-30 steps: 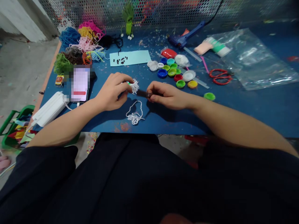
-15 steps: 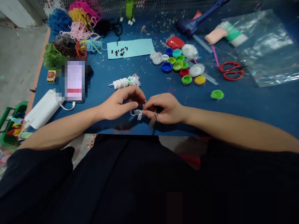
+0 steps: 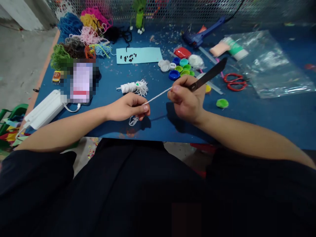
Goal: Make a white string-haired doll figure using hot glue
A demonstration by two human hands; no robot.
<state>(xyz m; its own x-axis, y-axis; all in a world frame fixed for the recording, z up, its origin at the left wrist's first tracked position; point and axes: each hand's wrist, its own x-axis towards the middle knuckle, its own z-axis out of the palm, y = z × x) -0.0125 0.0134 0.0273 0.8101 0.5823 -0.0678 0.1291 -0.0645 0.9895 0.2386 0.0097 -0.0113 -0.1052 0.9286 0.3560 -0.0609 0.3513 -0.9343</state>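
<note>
A white yarn strand (image 3: 159,95) runs taut and slanting between my two hands, above the blue table. My left hand (image 3: 124,108) pinches its lower end between thumb and fingers, and loose loops of it hang below those fingers. Higher up and to the right, my right hand (image 3: 188,101) grips the other end of the strand. That same hand also holds a dark flat blade (image 3: 209,75), its tip pointing up and right. Just beyond my left hand lies a white yarn bundle (image 3: 128,87) with a frayed, tassel-like end and a small green spot.
Coloured yarn heaps (image 3: 70,25) fill the back left, near a phone (image 3: 82,79) and a white power strip (image 3: 45,110). A light-blue card (image 3: 148,55) carries small black beads. Bottle caps (image 3: 174,75), red-handled scissors (image 3: 234,86), a blue glue gun (image 3: 197,39) and a plastic bag (image 3: 274,72) lie right.
My hands have moved apart from close together. The right one has risen to the right with the blade, now pointing upward, and the white yarn is stretched between them.
</note>
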